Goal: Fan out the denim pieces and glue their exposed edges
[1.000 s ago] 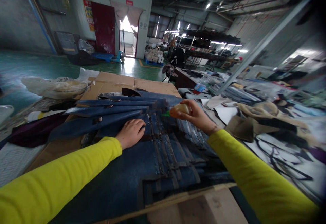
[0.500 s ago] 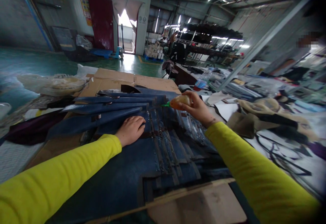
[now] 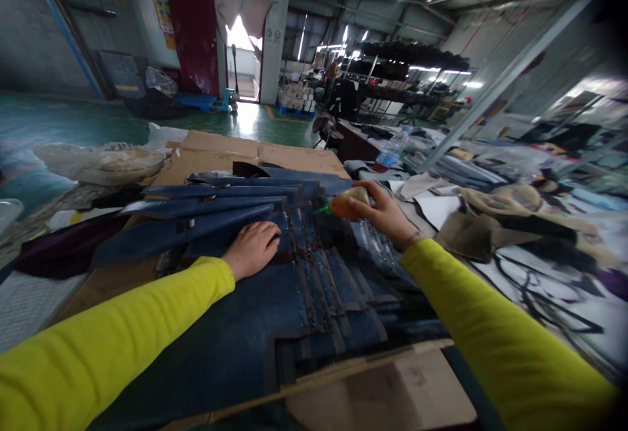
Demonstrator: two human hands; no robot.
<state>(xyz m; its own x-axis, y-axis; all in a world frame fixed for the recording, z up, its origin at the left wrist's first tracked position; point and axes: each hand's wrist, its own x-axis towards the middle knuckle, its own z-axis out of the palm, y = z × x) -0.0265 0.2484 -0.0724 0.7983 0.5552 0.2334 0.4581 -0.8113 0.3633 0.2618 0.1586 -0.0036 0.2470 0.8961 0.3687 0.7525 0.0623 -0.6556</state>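
My left hand point(image 3: 254, 248) lies flat on a stack of dark blue leather-like pieces point(image 3: 220, 326), fingers stretched out and holding nothing. My right hand point(image 3: 385, 212) is wrapped round a squeeze bottle point(image 3: 349, 202) with amber contents. The bottle is tilted on its side, and its green nozzle point(image 3: 322, 210) points left, close above the overlapping edges of the pieces. Whether the tip touches them I cannot tell. Grey strips run along those edges, with wet, shiny streaks point(image 3: 314, 274) on them between my hands. The bottle's far side is hidden by my fingers.
Cardboard point(image 3: 220, 146) lies under and behind the pieces. A plastic bottle with red liquid point(image 3: 387, 156) stands beyond my right hand. Fabric scraps point(image 3: 466, 235) and black strips crowd the right side. A plastic bag point(image 3: 103, 159) lies at the left. A slanted metal post point(image 3: 510, 78) rises at the right.
My right hand and the squeeze bottle have shifted slightly down and to the right. My left hand stays in place. A person at the far right is no longer clearly visible.
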